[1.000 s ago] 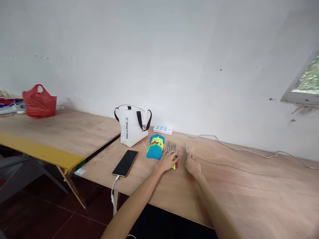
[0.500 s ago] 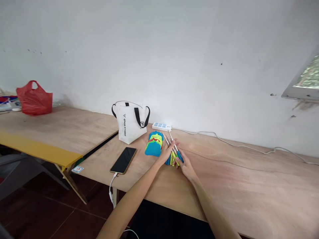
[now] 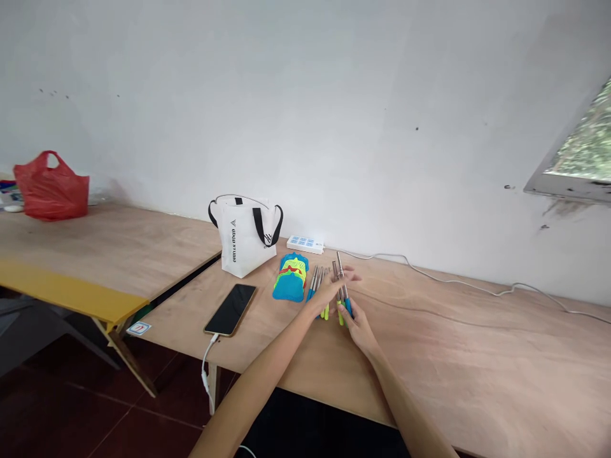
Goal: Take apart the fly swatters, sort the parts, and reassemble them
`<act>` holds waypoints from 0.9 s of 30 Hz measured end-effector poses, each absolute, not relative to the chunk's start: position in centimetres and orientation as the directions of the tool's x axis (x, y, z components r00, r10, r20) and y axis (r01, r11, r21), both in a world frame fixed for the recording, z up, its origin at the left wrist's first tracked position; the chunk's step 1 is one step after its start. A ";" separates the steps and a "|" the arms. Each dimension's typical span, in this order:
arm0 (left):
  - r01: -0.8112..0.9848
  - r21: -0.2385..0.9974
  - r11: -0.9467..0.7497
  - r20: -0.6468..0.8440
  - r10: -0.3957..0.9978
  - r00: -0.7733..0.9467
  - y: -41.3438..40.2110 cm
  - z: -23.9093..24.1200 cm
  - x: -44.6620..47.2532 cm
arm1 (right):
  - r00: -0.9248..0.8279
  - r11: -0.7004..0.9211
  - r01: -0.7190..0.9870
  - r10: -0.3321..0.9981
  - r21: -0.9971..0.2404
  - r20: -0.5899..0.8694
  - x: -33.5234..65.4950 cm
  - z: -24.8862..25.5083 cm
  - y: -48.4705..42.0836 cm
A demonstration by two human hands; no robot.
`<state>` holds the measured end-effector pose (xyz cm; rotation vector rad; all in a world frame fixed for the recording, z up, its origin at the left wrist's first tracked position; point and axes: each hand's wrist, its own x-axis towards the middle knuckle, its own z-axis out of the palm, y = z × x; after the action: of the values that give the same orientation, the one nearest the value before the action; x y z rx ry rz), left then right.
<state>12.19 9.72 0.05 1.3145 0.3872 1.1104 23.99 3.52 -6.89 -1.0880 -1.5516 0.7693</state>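
Observation:
A pair of slim metal-tipped clay tools (image 3: 342, 294), one with a blue handle and one with a yellow-green handle, stands tilted between my hands. My right hand (image 3: 358, 327) is closed around their handles near the lower ends. Across the metal shafts reaches my left hand (image 3: 333, 289), its fingers stretched out to the right and apart; whether it touches the shafts is hard to see. Just left of it, several more clay tools (image 3: 314, 284) in the same colours lie side by side on the table, partly covered by my left hand. Blue, yellow-green and red flat scrapers (image 3: 289, 287) lie stacked in a fan beyond them.
A phone (image 3: 231, 310) on a charging cable lies at the left, near the table's front edge. Behind it stands a white bag (image 3: 243, 245) with black handles. A power strip (image 3: 305, 243) sits by the wall, its cord running right. A red plastic bag (image 3: 52, 191) rests on another table.
The two tools between my hands have shifted right, apart from the others, which now lie in a row. My left hand's fingers have stretched out. The view has turned slightly right.

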 end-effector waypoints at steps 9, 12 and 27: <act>-0.517 0.848 0.118 0.270 0.743 0.612 9.1 1.1 14.0 | -0.044 0.290 0.241 0.957 -0.926 0.288 25.1 -7.9 2.9; -0.502 0.856 0.123 0.273 0.716 0.642 8.7 0.4 14.6 | -0.042 0.250 0.231 0.968 -0.940 0.247 25.6 -8.1 2.5; -0.511 0.794 0.331 0.052 0.800 0.598 8.0 0.1 13.8 | -0.056 0.020 -0.096 0.998 -0.995 0.025 21.7 -5.9 -1.8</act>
<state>13.79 8.01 0.07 0.8735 0.3818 0.8838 21.66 -1.81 -5.85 -1.0943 -1.1897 1.2781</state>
